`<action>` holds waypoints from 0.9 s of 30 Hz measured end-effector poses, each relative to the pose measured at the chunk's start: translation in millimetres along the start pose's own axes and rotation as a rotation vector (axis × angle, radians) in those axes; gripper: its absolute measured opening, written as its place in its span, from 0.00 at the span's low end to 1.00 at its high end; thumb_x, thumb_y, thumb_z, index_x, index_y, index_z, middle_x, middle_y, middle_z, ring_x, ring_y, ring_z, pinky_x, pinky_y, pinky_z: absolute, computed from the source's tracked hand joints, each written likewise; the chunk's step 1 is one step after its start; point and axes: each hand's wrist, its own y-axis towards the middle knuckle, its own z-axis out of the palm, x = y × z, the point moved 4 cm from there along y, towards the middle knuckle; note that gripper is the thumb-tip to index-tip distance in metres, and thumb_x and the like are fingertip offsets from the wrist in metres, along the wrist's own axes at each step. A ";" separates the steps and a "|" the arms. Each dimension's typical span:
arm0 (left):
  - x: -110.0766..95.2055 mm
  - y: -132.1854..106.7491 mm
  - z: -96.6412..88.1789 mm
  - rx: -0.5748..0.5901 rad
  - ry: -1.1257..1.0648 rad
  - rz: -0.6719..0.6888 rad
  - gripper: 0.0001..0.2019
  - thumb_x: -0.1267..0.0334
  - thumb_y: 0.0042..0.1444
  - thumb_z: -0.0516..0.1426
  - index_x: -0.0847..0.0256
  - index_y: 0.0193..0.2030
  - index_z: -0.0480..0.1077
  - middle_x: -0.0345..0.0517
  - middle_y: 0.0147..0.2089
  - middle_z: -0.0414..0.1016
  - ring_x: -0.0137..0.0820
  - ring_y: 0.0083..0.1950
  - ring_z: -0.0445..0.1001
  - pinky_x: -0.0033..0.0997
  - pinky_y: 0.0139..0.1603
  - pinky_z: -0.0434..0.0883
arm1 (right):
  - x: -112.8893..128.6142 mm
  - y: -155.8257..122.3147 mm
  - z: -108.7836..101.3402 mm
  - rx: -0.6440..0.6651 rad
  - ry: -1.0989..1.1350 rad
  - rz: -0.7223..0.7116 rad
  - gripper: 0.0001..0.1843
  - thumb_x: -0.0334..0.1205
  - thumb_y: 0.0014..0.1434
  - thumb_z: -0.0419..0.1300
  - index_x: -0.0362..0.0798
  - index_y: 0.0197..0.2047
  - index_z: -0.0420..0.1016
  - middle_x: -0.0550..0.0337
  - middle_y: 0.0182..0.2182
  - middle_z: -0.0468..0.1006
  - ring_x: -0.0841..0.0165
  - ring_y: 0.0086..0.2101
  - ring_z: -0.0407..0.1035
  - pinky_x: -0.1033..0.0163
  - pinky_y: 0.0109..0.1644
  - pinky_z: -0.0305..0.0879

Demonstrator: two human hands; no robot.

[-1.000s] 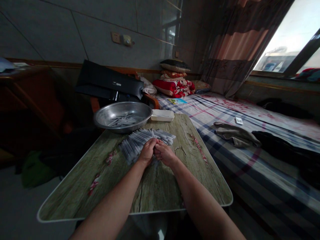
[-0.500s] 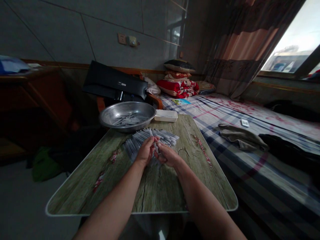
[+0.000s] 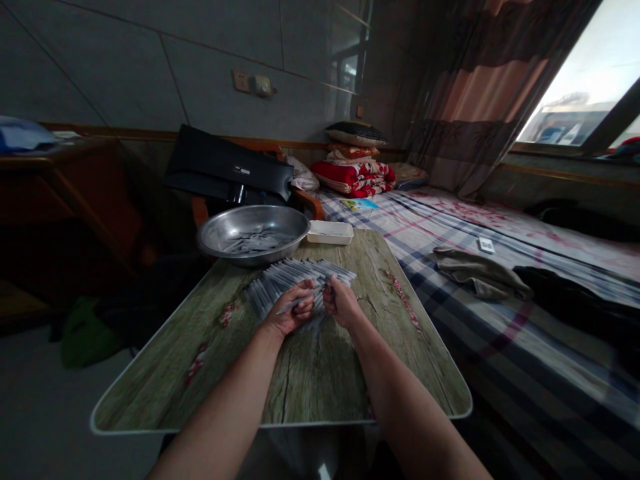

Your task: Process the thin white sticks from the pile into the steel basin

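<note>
At 11 o'clock from your hands, a steel bowl [image 3: 214, 235] with a loose heap of slim pieces [image 3: 257, 241] sits at the far end of the table [image 3: 415, 373]. Right of it, a pile of slim pale pens [image 3: 267, 281] fans from 10 to 1 o'clock, just beyond your hands. Your left hand [image 3: 290, 320] is curled around a single pen [image 3: 287, 307], one end jutting toward 8 o'clock. A white tray [image 3: 331, 238] stands just past 12 o'clock, beside the bowl. Your right hand [image 3: 343, 303] is closed, thumb to fingers, near the pen's other end.

The pen looks light, stiff and smooth, likely to roll or slip; a thumb-and-finger hold at mid-barrel should suit it. Your left fingers hide part of that barrel; whether your right fingertips pinch anything, you cannot tell. Dim light blurs the pile, your hands cover its near side, and the tray's contents are hard to make out.
</note>
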 end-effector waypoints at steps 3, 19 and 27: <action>2.1 0.8 0.9 0.058 0.012 -0.031 0.11 0.67 0.45 0.64 0.60 0.36 0.70 0.27 0.15 0.54 0.18 0.14 0.48 0.15 0.15 0.49 | -0.1 0.2 0.1 0.025 -0.039 -0.041 0.30 0.64 0.49 0.68 0.52 0.25 0.56 0.74 0.15 0.54 0.79 0.14 0.43 0.70 0.17 0.35; -5.4 4.6 -3.2 -0.302 0.261 0.373 0.19 0.51 0.44 0.71 0.63 0.37 0.80 0.46 0.37 0.81 0.30 0.35 0.77 0.28 0.35 0.74 | -1.6 2.5 -3.7 0.001 -0.025 -0.021 0.27 0.60 0.52 0.67 0.52 0.25 0.55 0.75 0.14 0.54 0.80 0.14 0.44 0.70 0.17 0.36; -4.3 10.5 -12.8 -0.349 0.168 0.379 0.25 0.44 0.37 0.73 0.62 0.35 0.80 0.48 0.36 0.83 0.35 0.39 0.81 0.33 0.42 0.77 | 2.7 -1.8 0.4 0.000 -0.037 -0.101 0.19 0.48 0.48 0.67 0.52 0.38 0.64 0.73 0.22 0.68 0.79 0.14 0.50 0.71 0.16 0.38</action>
